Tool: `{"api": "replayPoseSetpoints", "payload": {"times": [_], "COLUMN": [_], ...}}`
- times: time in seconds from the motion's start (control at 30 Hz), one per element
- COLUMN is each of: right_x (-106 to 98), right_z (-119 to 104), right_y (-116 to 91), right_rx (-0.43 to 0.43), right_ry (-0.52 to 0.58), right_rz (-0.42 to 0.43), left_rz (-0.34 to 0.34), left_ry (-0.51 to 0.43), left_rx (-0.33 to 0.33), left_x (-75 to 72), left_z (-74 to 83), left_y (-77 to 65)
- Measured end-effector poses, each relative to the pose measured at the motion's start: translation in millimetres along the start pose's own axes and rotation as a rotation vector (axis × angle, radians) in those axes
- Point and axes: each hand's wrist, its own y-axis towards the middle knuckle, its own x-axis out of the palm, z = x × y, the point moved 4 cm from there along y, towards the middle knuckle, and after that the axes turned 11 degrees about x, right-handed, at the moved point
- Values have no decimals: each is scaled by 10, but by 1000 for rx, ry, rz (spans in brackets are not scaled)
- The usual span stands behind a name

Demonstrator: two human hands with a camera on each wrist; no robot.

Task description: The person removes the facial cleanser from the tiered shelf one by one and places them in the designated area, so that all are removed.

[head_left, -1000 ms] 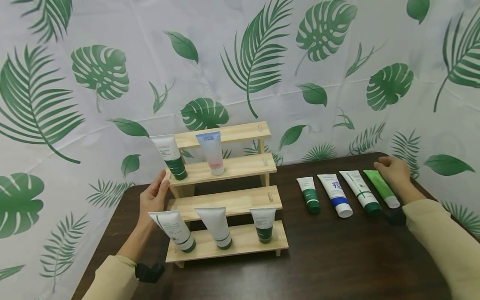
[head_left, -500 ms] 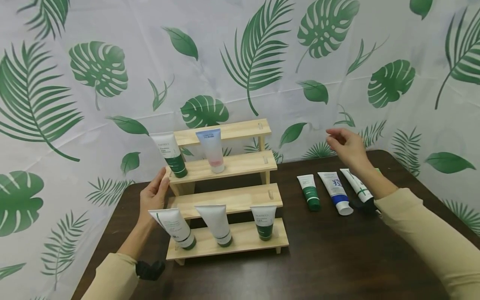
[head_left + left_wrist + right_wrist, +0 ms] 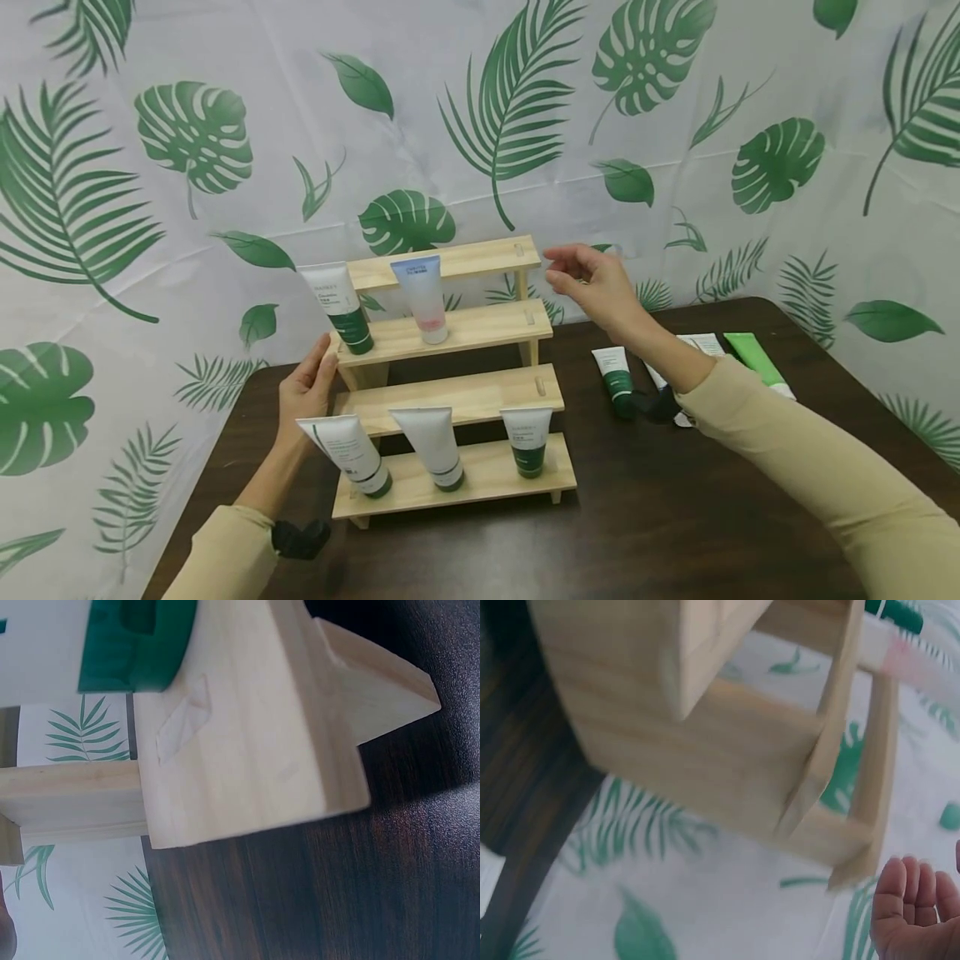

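A four-tier wooden display rack (image 3: 450,396) stands on the dark table. My left hand (image 3: 303,387) holds the left end of its second tier from the top, thumb in front. Right above that hand, a white and green squeeze tube (image 3: 341,308) stands on its cap, beside a blue and pink tube (image 3: 422,300). On the bottom tier are two white tubes, one leaning left (image 3: 348,454) and one in the middle (image 3: 431,446), and a small white and green tube (image 3: 527,442) at right. My right hand (image 3: 596,283), fingers loosely bent and holding nothing, hovers beside the top tier's right end.
Several tubes lie on the table (image 3: 600,517) to the right: a small white and green tube (image 3: 615,375), a bright green tube (image 3: 756,362), and white tubes (image 3: 703,343) partly hidden behind my right forearm. A leaf-print cloth (image 3: 525,100) hangs behind the table.
My right hand has moved left, from the bright green tube across to the rack's top right end, with that tube staying on the table. My left hand keeps its place on the rack.
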Motion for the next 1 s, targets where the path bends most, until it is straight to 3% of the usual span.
{"api": "replayPoseSetpoints", "payload": {"times": [0.37, 0.53, 0.67, 1.0], "right_x": [478, 646, 748, 931], "right_z": [-363, -438, -465, -502], "right_y": [68, 140, 188, 269], "right_rx": [-64, -55, -37, -35], "right_ry": [82, 79, 91, 126], "right_rz": [-159, -177, -182, -220], "left_rz": [5, -2, -5, -2], "left_ry": [-11, -25, -3, 10], "left_rx": [-6, -4, -18, -28], "left_x": [-10, -1, -8, -20], "left_z": [-31, 69, -18, -27], "left_y": [-10, -30, -34, -40]}}
